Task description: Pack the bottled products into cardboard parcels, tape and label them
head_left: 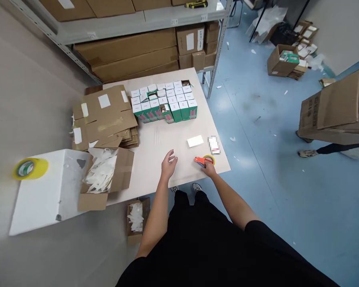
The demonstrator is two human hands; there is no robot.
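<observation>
The right grip (210, 169) is closed on an orange tape dispenser (200, 161) — light, stiff, best held by its handle — while the left grip (169, 163) hangs open just beside it, above the counter (167, 135).

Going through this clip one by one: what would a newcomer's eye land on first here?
The block of white-and-green boxes stands out first, packed in rows at the far end of the table. Nearer the edge, the right hand grips an orange tape dispenser while the open left hand sits beside it. Off to the right, on the blue floor, a person's legs show beneath a large cardboard box.
</observation>
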